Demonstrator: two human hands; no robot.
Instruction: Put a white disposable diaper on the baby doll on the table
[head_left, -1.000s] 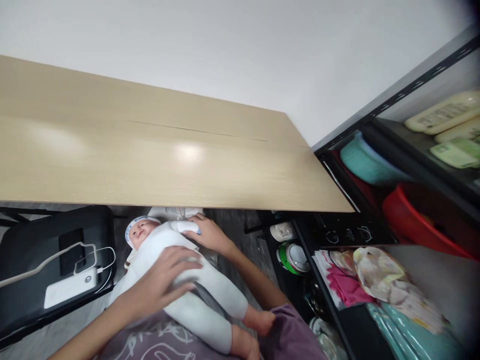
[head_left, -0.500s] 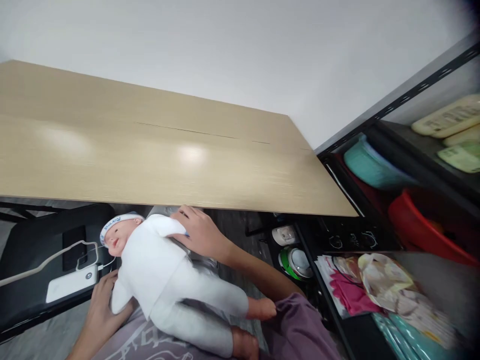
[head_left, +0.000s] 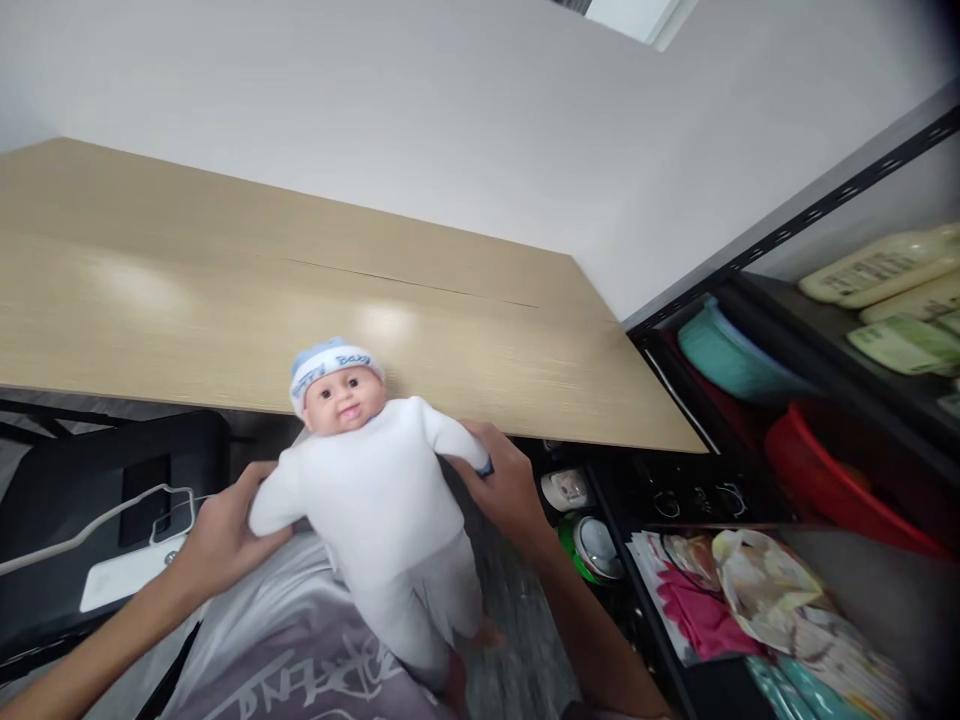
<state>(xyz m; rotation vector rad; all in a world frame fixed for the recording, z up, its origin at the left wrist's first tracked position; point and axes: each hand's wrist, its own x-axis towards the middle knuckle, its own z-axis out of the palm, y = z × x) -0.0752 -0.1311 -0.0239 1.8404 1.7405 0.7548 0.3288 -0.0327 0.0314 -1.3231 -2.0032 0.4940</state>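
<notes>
Doll in white clothing and blue-and-white cap is held above the lap, face toward the camera; its head overlaps the near edge of the wooden surface in view, contact cannot be told. Left hand: grip pinches one sleeved arm between thumb and fingers. Right hand: grip closes around the other arm, near its blue cuff. White power bank lies on the black seat, near the left forearm.
</notes>
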